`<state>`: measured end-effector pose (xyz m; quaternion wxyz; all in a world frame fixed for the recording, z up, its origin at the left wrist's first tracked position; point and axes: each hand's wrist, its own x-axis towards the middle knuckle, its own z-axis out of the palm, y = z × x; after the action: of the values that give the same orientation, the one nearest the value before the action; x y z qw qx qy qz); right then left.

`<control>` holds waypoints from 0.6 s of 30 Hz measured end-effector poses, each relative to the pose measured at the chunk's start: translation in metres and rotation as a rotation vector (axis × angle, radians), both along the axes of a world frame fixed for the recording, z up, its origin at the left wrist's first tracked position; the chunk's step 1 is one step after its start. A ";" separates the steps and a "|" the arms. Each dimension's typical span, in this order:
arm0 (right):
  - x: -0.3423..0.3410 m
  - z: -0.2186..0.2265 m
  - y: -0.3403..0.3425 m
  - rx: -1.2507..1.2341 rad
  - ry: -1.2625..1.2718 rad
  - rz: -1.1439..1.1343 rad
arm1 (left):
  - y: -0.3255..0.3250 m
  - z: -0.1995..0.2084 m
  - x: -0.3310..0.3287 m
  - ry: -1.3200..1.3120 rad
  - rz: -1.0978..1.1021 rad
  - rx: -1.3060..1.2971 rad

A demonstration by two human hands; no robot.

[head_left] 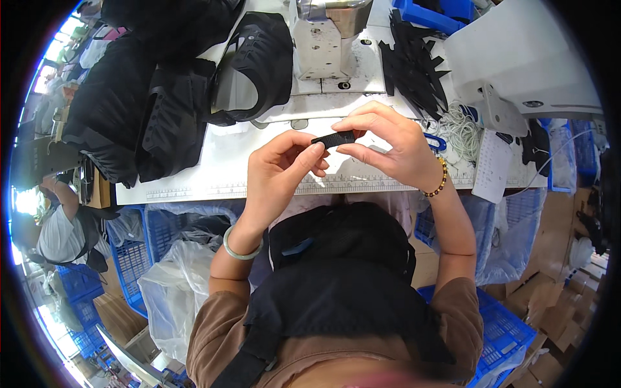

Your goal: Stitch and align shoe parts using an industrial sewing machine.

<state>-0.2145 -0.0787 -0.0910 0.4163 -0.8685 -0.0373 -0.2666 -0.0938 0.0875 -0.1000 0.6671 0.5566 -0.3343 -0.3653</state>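
A short piece of black ribbed webbing, apparently folded, is held above the front of the white worktable. My left hand pinches its left end between thumb and index finger. At the other end, the thumb and fingertips of my right hand grip it. Just behind my hands stands a sewing machine. Black strips lie in a pile to its right, and a black shoe upper rests to its left. Small blue thread snips lie beside my right wrist, partly hidden.
More black shoe uppers are heaped at the left of the table. Tangled pale cord and a white card lie on the right. A ruler strip runs along the front edge. Blue crates with plastic bags stand below; another person sits far left.
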 end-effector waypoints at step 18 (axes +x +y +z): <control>0.008 -0.003 0.007 0.321 0.064 0.067 | -0.004 0.002 0.008 0.129 0.042 0.007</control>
<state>-0.2068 -0.0716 -0.0935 0.5595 -0.7970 -0.0098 -0.2275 -0.0856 0.0839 -0.0984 0.6927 0.5412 -0.2777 -0.3875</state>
